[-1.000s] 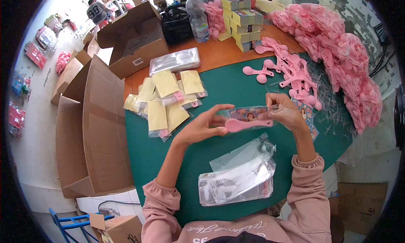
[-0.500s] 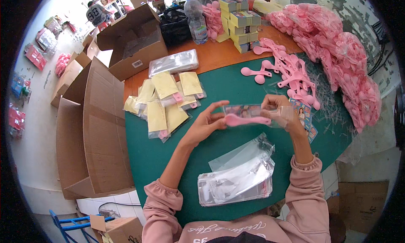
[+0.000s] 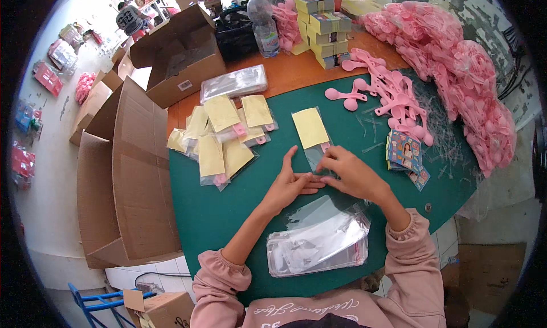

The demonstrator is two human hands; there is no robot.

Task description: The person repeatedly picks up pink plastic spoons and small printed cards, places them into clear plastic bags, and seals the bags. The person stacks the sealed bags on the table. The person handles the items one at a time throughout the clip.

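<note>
A clear plastic bag point(image 3: 313, 157) lies flat on the table in front of me. It holds a yellow card point(image 3: 311, 127), and a bit of pink plastic shows under the card's lower edge. At the near end of this bag my left hand point(image 3: 285, 185) is open, thumb raised and fingers stretched toward the right. My right hand point(image 3: 353, 174) has its fingers bent and pinched at the same end of the bag. Just nearer to me sits a stack of flat, clear plastic bags point(image 3: 319, 242).
Several filled bags with yellow cards point(image 3: 219, 140) lie at the left. Pink spoons point(image 3: 393, 94) and printed cards point(image 3: 404, 151) lie at the right, beside a large bag of pink spoons point(image 3: 450, 66). Cardboard boxes point(image 3: 142, 174) flank the green table's left edge; a water bottle point(image 3: 264, 26) stands behind.
The bag has gone from being held up between both hands to lying on the table, yellow card up. Both hands have come nearer to me, to its near end.
</note>
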